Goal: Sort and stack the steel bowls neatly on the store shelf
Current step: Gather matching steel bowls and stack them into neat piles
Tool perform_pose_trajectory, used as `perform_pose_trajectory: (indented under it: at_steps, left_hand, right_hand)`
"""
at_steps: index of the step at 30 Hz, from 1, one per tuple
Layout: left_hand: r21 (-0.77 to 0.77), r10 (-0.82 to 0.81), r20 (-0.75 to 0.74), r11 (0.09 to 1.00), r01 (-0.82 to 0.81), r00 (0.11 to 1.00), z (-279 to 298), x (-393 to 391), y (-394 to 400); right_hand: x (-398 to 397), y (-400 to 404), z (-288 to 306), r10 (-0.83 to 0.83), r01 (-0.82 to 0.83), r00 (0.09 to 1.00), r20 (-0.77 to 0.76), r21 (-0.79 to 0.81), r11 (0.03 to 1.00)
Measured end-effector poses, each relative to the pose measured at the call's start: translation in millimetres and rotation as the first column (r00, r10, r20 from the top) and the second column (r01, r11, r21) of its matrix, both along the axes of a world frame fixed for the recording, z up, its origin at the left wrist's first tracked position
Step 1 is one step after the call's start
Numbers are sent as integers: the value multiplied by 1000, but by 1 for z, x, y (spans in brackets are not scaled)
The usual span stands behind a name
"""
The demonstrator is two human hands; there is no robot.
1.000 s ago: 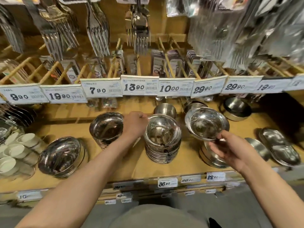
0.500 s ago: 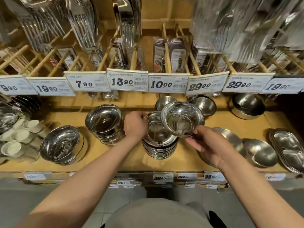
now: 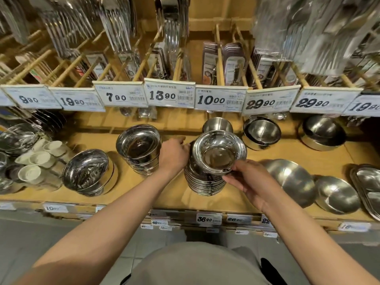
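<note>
Head view, left to right: a tilted shiny steel bowl (image 3: 87, 171) leans on the wooden store shelf (image 3: 144, 192), then a short stack of deeper steel bowls (image 3: 138, 149). The left hand (image 3: 173, 154) curls against the tall stack of flared steel bowls (image 3: 202, 182), steadying it; whether it truly grips I cannot tell. The right hand (image 3: 249, 182) pinches the near rim of a single flared mirror-steel bowl (image 3: 219, 152) over that stack. Thin, rigid and probably slippery, so rim holds suit best.
</note>
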State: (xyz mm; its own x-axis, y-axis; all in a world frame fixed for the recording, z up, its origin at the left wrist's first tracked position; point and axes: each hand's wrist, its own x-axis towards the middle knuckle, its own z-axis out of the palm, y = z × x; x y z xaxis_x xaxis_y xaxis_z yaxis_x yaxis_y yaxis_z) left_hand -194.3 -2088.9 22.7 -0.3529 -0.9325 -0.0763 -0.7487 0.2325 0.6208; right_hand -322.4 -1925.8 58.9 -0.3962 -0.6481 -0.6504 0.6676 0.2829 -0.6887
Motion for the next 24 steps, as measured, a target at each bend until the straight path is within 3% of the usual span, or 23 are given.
perform_pose_trajectory:
  at_steps: [3,6,10,13,15,24]
  left_hand:
    - [-64,14,-137,998,-23,990,8,8,6]
    - [-21,-11,-263,1000,5,965,15,15,19]
    - [-18,-78,-216,997,75,973,12,24,21]
    - [-36,-76,-238,997,70,968,6,29,21]
    - [-54,-73,-246,997,61,967,1,29,23]
    - [-77,-84,-304,995,63,949,-4,30,23]
  right_hand:
    - [7,-1,-1,0,0,1000,2,-5,1000]
    - [15,-6,-2,-3,3,1000,-18,14,1000]
    - [18,-10,-7,44,-21,972,-229,100,995]
    - [16,-10,-15,228,-95,820,-525,268,959]
    - [13,-10,-18,293,-81,723,-625,345,935]
    - [-1,-12,-21,288,-55,667,-688,339,939]
